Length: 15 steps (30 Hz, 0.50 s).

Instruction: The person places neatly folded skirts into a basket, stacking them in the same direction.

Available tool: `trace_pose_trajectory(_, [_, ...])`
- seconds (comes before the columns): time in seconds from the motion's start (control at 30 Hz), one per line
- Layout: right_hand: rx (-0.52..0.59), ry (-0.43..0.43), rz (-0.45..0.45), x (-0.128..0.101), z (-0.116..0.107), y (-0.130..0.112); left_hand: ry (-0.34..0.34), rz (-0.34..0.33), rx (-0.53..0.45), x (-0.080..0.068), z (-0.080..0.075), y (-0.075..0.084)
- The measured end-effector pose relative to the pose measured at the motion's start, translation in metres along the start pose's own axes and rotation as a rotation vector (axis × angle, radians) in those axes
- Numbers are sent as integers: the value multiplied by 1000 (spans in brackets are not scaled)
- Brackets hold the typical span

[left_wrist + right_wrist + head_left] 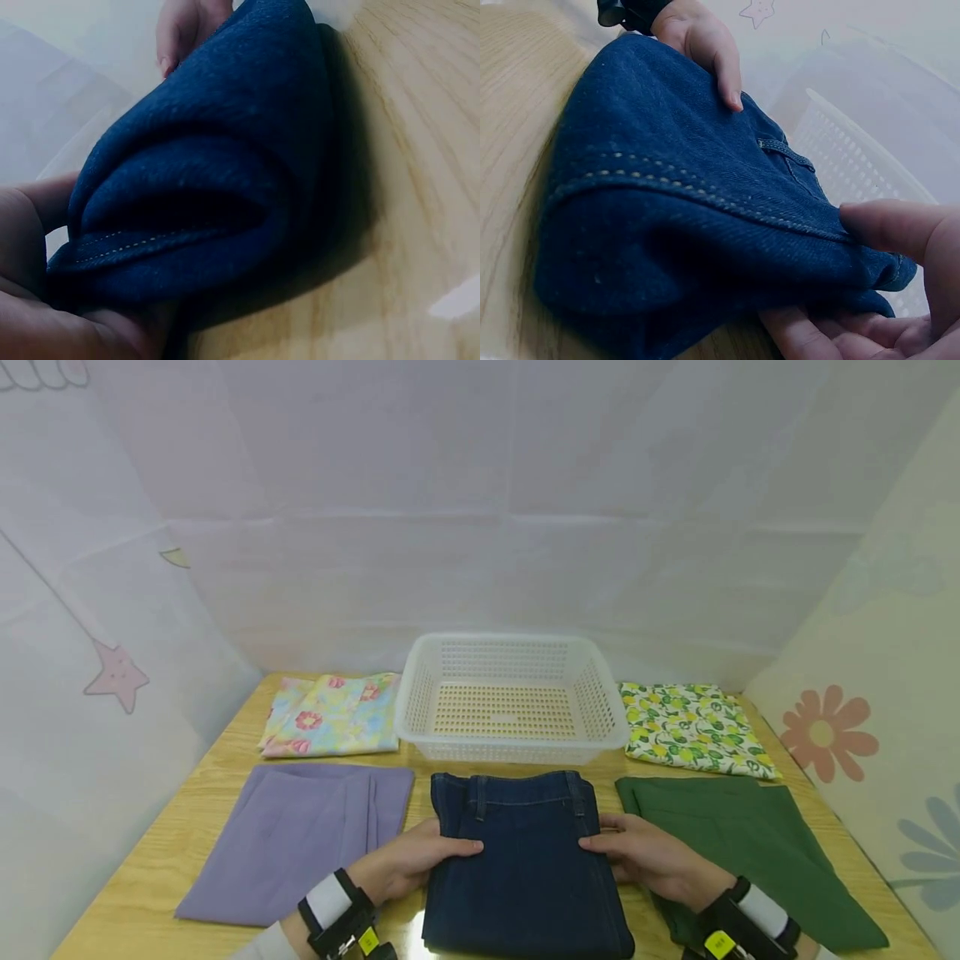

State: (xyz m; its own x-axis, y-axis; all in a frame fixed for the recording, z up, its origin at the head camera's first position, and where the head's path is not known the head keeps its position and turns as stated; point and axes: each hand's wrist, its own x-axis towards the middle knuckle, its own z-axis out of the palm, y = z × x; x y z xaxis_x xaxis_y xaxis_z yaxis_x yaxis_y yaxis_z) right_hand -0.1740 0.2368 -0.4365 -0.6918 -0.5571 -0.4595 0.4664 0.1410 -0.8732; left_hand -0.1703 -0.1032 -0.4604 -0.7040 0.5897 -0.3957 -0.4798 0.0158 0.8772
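Note:
Folded dark blue jeans (525,868) are held between both hands at the front middle of the table, waistband toward the basket. My left hand (412,857) grips their left edge, thumb on top and fingers underneath. On the opposite edge my right hand (648,857) does the same; in the right wrist view its fingers (802,337) show below the denim. From the left wrist side, the rolled layers of the jeans (217,150) show, with pale stitching inside the fold. Just behind the waistband stands a white plastic basket (510,747) with nothing in it.
Purple folded cloth (300,835) lies to the left, green folded cloth (742,843) to the right. Behind them are a floral cloth (330,714) and a lemon-print cloth (693,727), either side of the basket. Pale fabric walls (480,527) enclose the wooden table (142,860).

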Motion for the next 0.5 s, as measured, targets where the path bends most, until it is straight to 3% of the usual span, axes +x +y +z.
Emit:
trace_pose_trajectory(0.27, [14, 40, -3, 2, -1, 3, 42, 28, 10, -1, 3, -2])
trace_pose_trajectory(0.5, [31, 61, -33, 4, 2, 7, 136, 56, 33, -7, 1, -2])
